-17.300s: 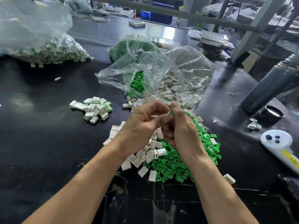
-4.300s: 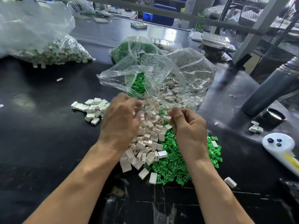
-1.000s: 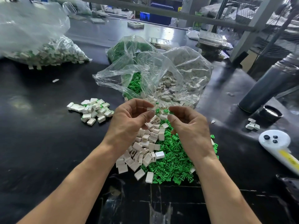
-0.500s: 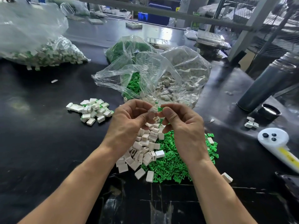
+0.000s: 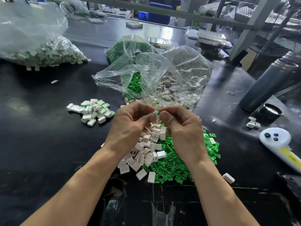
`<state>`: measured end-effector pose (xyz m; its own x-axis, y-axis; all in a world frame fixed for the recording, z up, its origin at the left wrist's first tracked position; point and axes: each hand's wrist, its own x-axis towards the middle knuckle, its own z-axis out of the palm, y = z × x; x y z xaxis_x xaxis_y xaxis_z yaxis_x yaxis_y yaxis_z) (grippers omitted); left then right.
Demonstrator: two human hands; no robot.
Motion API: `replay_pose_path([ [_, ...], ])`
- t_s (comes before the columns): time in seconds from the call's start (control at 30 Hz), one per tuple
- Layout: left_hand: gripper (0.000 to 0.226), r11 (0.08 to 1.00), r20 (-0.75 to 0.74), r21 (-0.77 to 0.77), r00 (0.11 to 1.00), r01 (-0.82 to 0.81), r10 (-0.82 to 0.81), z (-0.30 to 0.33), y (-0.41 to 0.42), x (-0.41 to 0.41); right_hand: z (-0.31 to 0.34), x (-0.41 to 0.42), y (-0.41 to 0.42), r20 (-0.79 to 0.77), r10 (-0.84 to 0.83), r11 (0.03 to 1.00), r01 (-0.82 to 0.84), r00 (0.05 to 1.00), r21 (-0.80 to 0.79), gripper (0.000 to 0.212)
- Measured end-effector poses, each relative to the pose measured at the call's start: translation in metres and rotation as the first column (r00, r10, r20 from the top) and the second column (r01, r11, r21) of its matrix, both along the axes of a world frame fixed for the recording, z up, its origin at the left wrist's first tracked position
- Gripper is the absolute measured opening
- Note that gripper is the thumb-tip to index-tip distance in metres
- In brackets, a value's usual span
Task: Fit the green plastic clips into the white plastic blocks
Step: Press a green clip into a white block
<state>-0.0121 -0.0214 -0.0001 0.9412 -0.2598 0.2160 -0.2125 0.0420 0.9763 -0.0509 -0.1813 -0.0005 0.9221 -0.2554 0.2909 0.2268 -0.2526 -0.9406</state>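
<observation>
Insertion step: my left hand (image 5: 130, 126) pinches a small white plastic block (image 5: 154, 113) above the loose heap of white blocks (image 5: 146, 147); my right hand (image 5: 184, 129) pinches what I judge a green plastic clip, mostly hidden. Next I must align and press it home.

Bare black table (image 5: 40, 144) was wide open on the left. Dead ahead, plastic bags (image 5: 154, 75) blocked things; right side was crowded by a grey cylinder (image 5: 267, 84) and white controller (image 5: 276, 142).
</observation>
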Motion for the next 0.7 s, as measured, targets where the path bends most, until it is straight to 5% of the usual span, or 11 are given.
replay_pose_path([
  [0.7,0.018,0.989,0.067,0.138,0.997,-0.051,0.042,-0.0017,0.0004,0.0017,0.0042,-0.0016,0.007,0.066,-0.095,0.929,0.112,0.993,-0.354,0.011],
])
